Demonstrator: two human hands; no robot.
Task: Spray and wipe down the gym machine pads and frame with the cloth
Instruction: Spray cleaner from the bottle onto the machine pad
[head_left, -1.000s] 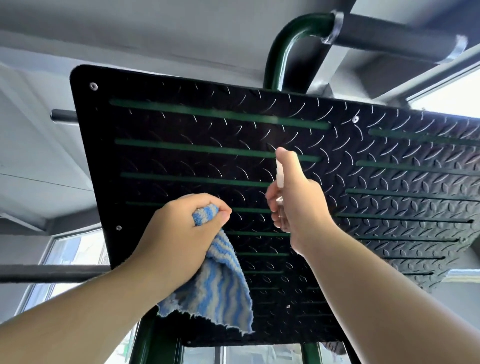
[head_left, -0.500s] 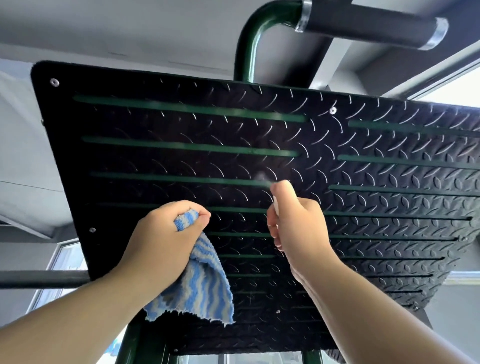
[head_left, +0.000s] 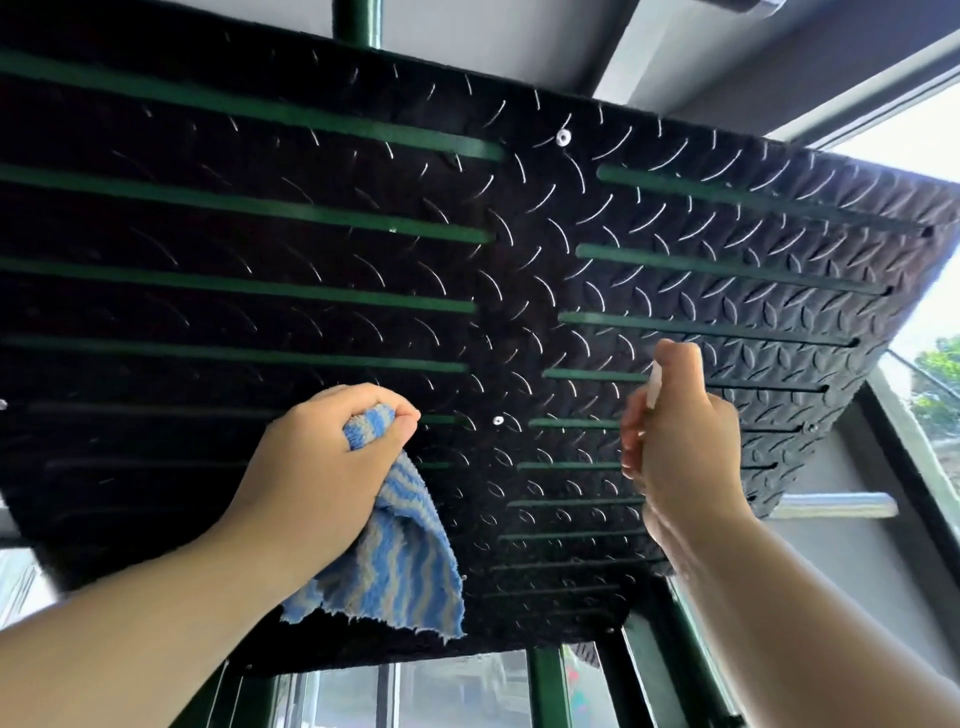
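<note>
At the left, the left hand (head_left: 322, 467) was raised in front of the lower part of the black tread-patterned plate (head_left: 260, 249) of the gym machine. Its fingers (head_left: 363, 400) were curled tightly round a bunched corner of the blue-and-grey striped cloth (head_left: 395, 566), and the rest of the cloth was left hanging below the palm. Whether the cloth was touching the plate could not be told. Long green slots were seen running across the plate on both halves. To the right, the right hand (head_left: 685, 447) was held up near the plate, its fingers (head_left: 631, 441) wrapped round a spray bottle (head_left: 653, 387), of which only a small white part was shown; the forefinger was set on top of it. At the far right edge a bright window (head_left: 930, 364) was seen.
</note>
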